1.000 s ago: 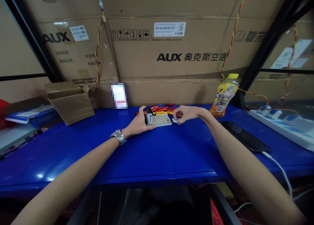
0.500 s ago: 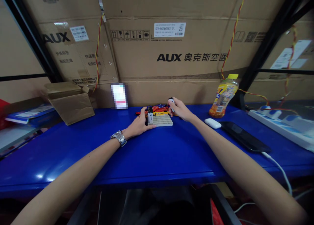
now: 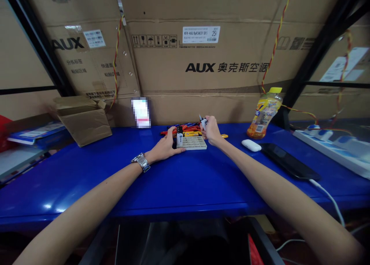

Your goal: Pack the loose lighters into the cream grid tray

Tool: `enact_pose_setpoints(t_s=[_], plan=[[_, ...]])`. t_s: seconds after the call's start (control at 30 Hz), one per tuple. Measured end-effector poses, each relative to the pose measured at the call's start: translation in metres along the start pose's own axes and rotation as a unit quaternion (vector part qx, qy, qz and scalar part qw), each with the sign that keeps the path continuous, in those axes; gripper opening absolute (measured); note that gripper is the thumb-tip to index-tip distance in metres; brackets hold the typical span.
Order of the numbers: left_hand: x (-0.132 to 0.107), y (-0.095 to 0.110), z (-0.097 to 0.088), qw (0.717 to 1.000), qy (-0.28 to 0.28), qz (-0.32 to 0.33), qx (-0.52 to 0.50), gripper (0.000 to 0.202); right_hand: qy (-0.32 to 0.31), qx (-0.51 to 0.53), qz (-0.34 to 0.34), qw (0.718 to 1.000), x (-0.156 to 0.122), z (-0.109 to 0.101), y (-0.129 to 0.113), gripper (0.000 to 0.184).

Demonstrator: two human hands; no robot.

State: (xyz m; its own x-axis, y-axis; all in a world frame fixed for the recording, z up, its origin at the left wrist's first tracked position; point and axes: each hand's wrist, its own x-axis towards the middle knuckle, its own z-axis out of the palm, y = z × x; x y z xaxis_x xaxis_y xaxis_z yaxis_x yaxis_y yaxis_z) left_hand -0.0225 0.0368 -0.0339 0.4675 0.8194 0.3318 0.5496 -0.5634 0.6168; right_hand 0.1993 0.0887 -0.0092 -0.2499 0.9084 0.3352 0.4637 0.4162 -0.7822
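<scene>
A pale gridded tray [image 3: 193, 142] lies on the blue table, with several white, black-topped lighters [image 3: 179, 137] standing in its left end. My left hand [image 3: 166, 146] grips that end, fingers behind the lighters and thumb along the tray's front edge. Just above the tray's right side, my right hand [image 3: 212, 130] is closed on another white lighter [image 3: 204, 123], tilted with its narrow tip pointing up. Behind the tray lies a pile of red, yellow and blue slim items [image 3: 185, 129], partly hidden by the tray and hands; their kind is unclear.
Toward the right are a drink bottle [image 3: 264, 112], a white earbud case [image 3: 251, 145], a black phone [image 3: 289, 161] with a cable, and a power strip [image 3: 332, 151]. An open cardboard box [image 3: 85, 122] and a propped lit screen [image 3: 141, 112] stand left. Large cartons [image 3: 162, 76] form the back.
My right hand has turned and shifted slightly right, so the lighter's tip now shows pointing up. The tray and my left hand have moved slightly right in the picture.
</scene>
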Motion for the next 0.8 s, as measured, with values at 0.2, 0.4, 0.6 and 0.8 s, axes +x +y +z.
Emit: enact_pose_setpoints(t_s=[0.2, 0.4, 0.6, 0.8], plan=[[0.0, 0.003, -0.001, 1.0, 0.001, -0.006, 0.023, 0.098, 0.018, 0.178, 0.078, 0.981, -0.011, 0.009, -0.011, 0.048], [0.0, 0.006, -0.006, 0.995, 0.085, 0.016, 0.056, 0.073, -0.027, 0.095, -0.053, 0.994, -0.015, 0.009, -0.013, 0.036], [0.008, -0.007, -0.011, 0.977, 0.185, 0.004, 0.105, 0.029, -0.066, 0.017, -0.145, 0.987, -0.017, 0.007, -0.019, 0.033], [0.009, -0.02, -0.01, 0.966, 0.139, -0.008, 0.218, 0.017, -0.115, 0.085, -0.11, 0.984, -0.022, 0.015, -0.023, 0.035]])
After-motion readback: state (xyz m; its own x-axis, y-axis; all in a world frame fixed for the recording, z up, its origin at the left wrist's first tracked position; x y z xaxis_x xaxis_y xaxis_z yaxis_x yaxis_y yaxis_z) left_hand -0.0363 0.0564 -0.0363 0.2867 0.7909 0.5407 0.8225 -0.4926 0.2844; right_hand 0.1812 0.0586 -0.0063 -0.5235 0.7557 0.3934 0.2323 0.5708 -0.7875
